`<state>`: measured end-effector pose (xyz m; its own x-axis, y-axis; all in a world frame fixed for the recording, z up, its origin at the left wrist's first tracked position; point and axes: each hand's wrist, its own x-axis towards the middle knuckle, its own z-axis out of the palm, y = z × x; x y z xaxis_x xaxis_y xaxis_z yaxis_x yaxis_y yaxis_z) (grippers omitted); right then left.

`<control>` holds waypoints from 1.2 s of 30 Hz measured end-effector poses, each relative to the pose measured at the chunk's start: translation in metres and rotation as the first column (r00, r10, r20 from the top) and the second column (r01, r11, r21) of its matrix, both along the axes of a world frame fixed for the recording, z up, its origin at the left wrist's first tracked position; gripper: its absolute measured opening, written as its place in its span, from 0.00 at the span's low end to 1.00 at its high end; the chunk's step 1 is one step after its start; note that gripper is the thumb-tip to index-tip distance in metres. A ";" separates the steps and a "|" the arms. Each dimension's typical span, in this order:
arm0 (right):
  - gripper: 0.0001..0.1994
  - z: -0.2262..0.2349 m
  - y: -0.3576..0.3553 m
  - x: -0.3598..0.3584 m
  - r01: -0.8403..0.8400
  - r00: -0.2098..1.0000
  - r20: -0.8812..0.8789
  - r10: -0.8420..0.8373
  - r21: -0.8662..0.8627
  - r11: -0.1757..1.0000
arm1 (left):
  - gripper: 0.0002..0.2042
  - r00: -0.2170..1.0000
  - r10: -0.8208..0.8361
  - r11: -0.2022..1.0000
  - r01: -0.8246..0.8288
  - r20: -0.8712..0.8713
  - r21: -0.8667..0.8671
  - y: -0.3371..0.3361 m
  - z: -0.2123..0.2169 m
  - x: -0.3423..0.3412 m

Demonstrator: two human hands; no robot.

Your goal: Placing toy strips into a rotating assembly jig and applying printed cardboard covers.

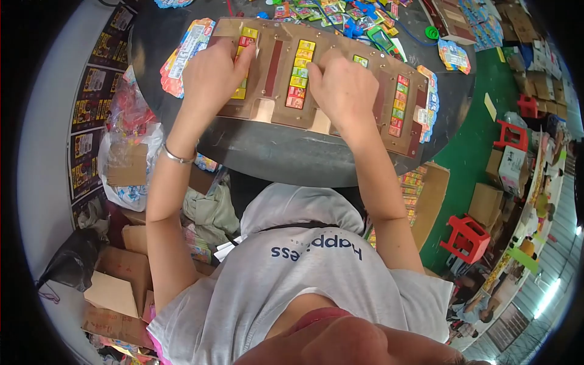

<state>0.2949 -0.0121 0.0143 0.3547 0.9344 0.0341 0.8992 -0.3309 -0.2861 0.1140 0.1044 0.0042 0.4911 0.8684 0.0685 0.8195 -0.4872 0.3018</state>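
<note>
A brown slotted board [267, 73] lies on the round dark table, with columns of small colourful packs set in its slots. My left hand [213, 76] rests over the left column of yellow and red packs [241, 61], its thumb apart from the bent fingers and packs showing between them. My right hand [345, 88] is closed over the board just right of the middle column [300, 73], fingertips curled out of sight. Whatever it holds is hidden. A single green pack [361, 60] shows beyond its knuckles. Further right, another column [398, 104] fills its slot.
Loose colourful packs [328, 13] are heaped on the table's far side. Cloud-shaped printed cards [188, 55] lie left of the board, with more at its right end. A green ring [432, 33] sits at the far right. Cardboard boxes [121, 274] and red stools [466, 239] stand around.
</note>
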 end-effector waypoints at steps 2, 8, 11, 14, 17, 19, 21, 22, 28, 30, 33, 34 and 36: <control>0.10 -0.001 -0.009 -0.004 -0.017 0.999 -0.024 0.023 0.225 0.974 | 0.18 0.999 0.043 0.994 -0.043 0.007 0.099 -0.010 0.001 -0.003; 0.09 0.004 -0.055 0.022 -0.067 0.986 -0.118 0.118 0.369 0.927 | 0.09 0.871 -0.451 0.842 0.343 0.193 0.417 0.011 -0.015 -0.019; 0.32 0.004 -0.096 0.104 0.266 0.963 -0.101 -0.251 0.525 0.808 | 0.16 0.924 -0.159 0.963 0.068 0.347 0.259 0.087 -0.042 -0.072; 0.40 -0.033 -0.148 0.219 0.452 0.880 -0.010 -0.476 0.327 0.830 | 0.29 0.969 0.158 0.937 -0.087 0.188 -0.337 0.143 -0.077 -0.108; 0.46 -0.083 -0.179 0.290 0.490 0.827 -0.371 -0.423 0.103 0.866 | 0.24 0.951 0.248 0.908 -0.163 0.182 -0.387 0.187 -0.118 -0.113; 0.37 -0.086 -0.164 0.289 0.515 0.793 -0.435 -0.427 0.103 0.851 | 0.24 0.919 0.238 0.900 -0.087 0.315 -0.427 0.200 -0.131 -0.140; 0.28 -0.083 -0.160 0.290 0.435 0.798 -0.481 -0.364 0.041 0.899 | 0.24 0.922 0.290 0.873 -0.144 0.258 -0.466 0.207 -0.128 -0.153; 0.25 -0.086 -0.160 0.292 0.426 0.795 -0.510 -0.329 0.083 0.901 | 0.22 0.928 0.264 0.895 -0.134 0.264 -0.425 0.209 -0.128 -0.155; 0.15 -0.060 -0.174 0.250 0.557 0.827 -0.257 -0.501 0.240 0.795 | 0.17 0.946 0.176 0.979 -0.139 0.271 -0.152 0.139 -0.095 -0.080; 0.15 -0.059 -0.169 0.238 0.536 0.844 -0.175 -0.507 0.299 0.789 | 0.19 0.953 0.203 0.942 -0.127 -0.225 0.311 0.111 -0.056 -0.053; 0.15 -0.066 -0.156 0.234 0.546 0.837 -0.160 -0.523 0.308 0.779 | 0.22 0.987 0.159 0.983 -0.159 0.004 0.088 0.146 -0.063 -0.110; 0.16 -0.071 -0.145 0.233 0.476 0.878 -0.236 -0.415 0.363 0.801 | 0.24 0.955 -0.012 0.992 0.049 0.296 -0.118 0.188 -0.061 -0.201; 0.17 -0.067 -0.166 0.247 0.503 0.860 -0.289 -0.422 0.334 0.797 | 0.26 0.804 0.277 0.925 -0.077 0.526 -0.371 0.135 -0.038 -0.114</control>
<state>0.5420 -0.1780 -0.0531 0.7781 0.5804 0.2403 0.5808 -0.5192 -0.6270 -0.0002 0.2398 -0.0334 0.2881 0.9575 -0.0118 0.5184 -0.1456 0.8426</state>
